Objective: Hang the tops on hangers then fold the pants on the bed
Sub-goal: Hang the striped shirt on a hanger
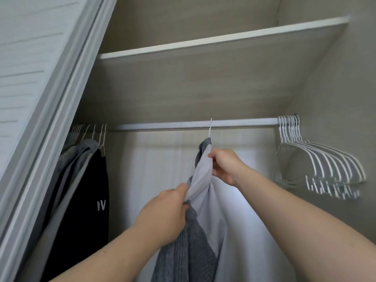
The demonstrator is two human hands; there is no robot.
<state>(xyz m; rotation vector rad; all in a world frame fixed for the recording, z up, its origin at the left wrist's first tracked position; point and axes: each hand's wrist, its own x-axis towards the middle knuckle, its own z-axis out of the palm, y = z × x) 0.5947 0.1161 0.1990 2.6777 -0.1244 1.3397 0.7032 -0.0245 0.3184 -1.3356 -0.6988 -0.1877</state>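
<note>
Under the closet rod (pixel 183 125) the white top (pixel 203 178) hung on a hanger (pixel 210 129). The left hand (pixel 168 212) gripped its cloth low, the right hand (pixel 223 165) pinched it near the neck. Next, probably: pull it straight, then let go

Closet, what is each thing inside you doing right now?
Door: slid open.
Rod: carries hangers at both ends and one in the middle.
Middle hanger: hooked on the rod, holding the white top.
White top: hanging, bunched.
Grey top: hanging against the white top.
Left hand: grips the white top low down.
Right hand: pinches it near the hook.
Spare hangers: empty, bunched at right.
Black top: hung at left.
</note>
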